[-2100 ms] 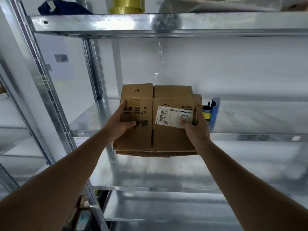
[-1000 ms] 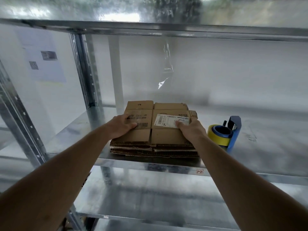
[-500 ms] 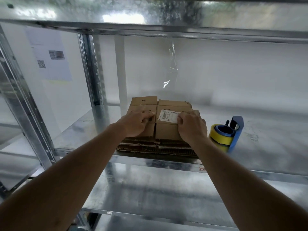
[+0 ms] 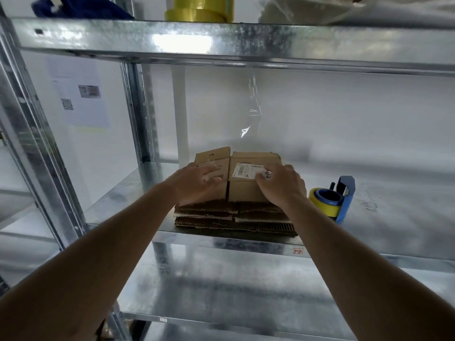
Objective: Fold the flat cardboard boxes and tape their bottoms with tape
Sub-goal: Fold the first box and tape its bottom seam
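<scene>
A stack of flat brown cardboard boxes [image 4: 234,219] lies on the middle metal shelf [image 4: 374,232], close to its front edge. The top flat box [image 4: 246,194] carries a white barcode label [image 4: 246,170]. My left hand [image 4: 194,185] rests on the left half of that top box, fingers spread and blurred. My right hand [image 4: 283,185] lies on the right half, its fingertips on the label. A blue tape dispenser with a yellow roll [image 4: 331,200] stands on the shelf just right of the stack, untouched.
The upper shelf beam [image 4: 221,43] runs overhead and carries yellow tape rolls [image 4: 199,8], a dark blue cloth [image 4: 78,7] and a plastic bag [image 4: 320,8]. A clear tape strip [image 4: 253,107] hangs from it. Steel uprights [image 4: 138,107] stand at the left. A lower shelf [image 4: 234,291] lies below.
The flat box that I held in the air now lies on the stack. Both hands have shifted on top of it, and my left fingers have spread out. The view has tilted upward.
</scene>
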A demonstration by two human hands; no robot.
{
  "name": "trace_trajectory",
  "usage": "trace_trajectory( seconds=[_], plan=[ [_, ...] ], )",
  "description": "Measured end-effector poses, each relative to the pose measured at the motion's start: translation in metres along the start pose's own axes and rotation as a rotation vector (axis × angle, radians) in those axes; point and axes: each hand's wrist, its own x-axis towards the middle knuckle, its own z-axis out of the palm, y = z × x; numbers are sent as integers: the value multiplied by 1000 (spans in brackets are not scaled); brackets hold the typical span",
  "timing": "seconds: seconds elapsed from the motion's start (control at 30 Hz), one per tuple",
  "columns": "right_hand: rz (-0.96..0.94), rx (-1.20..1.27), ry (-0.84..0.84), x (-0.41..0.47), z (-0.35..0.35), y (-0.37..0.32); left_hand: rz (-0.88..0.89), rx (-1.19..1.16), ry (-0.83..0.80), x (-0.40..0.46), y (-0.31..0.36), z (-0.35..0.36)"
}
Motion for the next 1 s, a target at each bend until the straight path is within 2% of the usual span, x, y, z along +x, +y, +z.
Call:
trace_trajectory(
  seconds=[0.1, 0.23, 0.37, 0.67, 1.0],
  plan=[
    [23, 57, -21, -2, 5, -1, -21, -92, -39, 4, -11, 5],
    [44, 71, 13, -8, 10, -2, -20, -101, -66, 2, -16, 11],
    [47, 114, 64, -14, 10, -7, 6, -78, 4, -2, -12, 8],
    [61, 155, 160, -40, -4, -13, -30, -204, 45, -35, -13, -6],
    [-54, 294, 216, -86, -23, -9, -119, -334, 24, -85, 19, -15]
  ],
)
